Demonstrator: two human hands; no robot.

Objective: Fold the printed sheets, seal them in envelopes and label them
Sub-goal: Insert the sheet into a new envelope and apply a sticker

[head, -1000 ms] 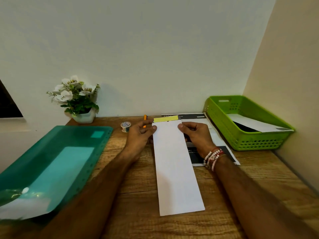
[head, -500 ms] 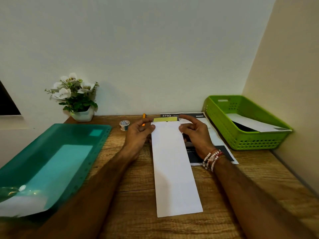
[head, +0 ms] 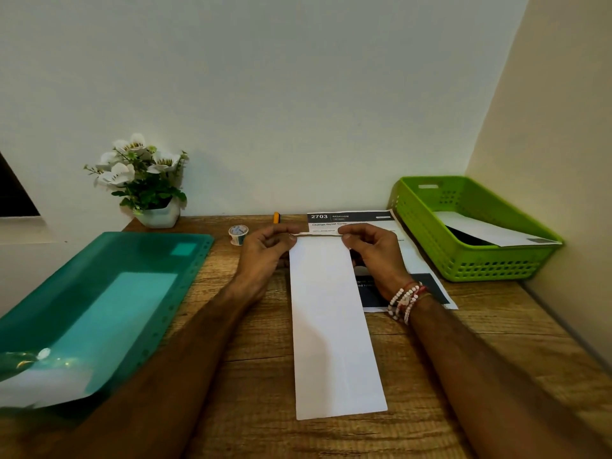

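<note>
Two hands worked at the far end of a long white envelope (head: 331, 326) that lay lengthwise on the wooden desk (head: 248, 376). The left hand (head: 265, 253) pinched the left end of the envelope's flap (head: 319, 234) between thumb and forefinger, its other fingers curled beneath. The right hand (head: 374, 256), with bead bracelets at the wrist, pinched the right end the same way. The flap showed only as a thin strip, turned down towards the envelope's face; whether it was stuck down could not be told.

A printed sheet (head: 351, 217) headed "2703" lay flat and unfolded, partly under the envelope's right edge. Further right of the envelope stood a green basket (head: 477, 260) holding a white piece (head: 490, 231), envelope or sheet unclear. Just left of the envelope's far end sat a tape roll (head: 238, 234) and an orange pen (head: 276, 217); well left lay a teal plastic folder (head: 99, 293).

Judging by this, the task was partway through: one envelope was at the sealing step and its face bore no label. At least that visible sheet remained to be folded, enclosed and labelled.
</note>
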